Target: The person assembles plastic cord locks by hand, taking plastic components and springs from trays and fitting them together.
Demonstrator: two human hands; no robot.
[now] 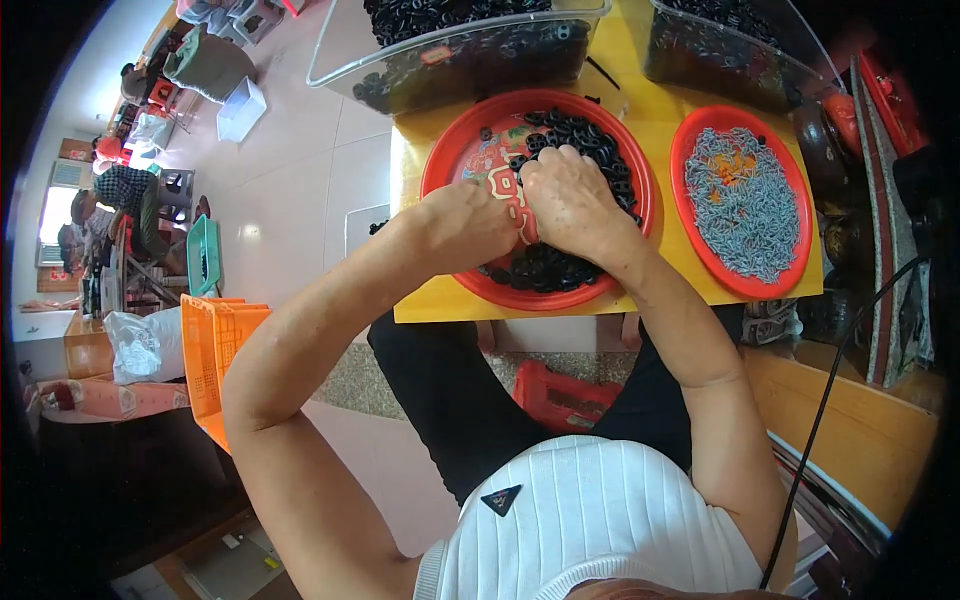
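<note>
Both my hands are over a round red tray (434, 165) with a printed middle, on a yellow tabletop. Small black ring-like plastic parts (603, 150) lie heaped along its far right side, and more (550, 270) lie at its near edge. My left hand (478, 222) is closed over the tray's middle, knuckles up. Beside it, my right hand (575, 197) is closed too, next to the far heap. Their fingertips nearly meet; anything between them is hidden. Right of this tray, an oval red tray (680, 170) holds many small grey screws (745, 225) and some orange pieces (735, 167).
Two clear plastic bins (480, 62) (720, 62) of black parts stand at the table's far side. An orange crate (225, 345) is at my left. A black cable (822, 400) hangs at my right. Under the table sits a red container (560, 393). Other people work far left.
</note>
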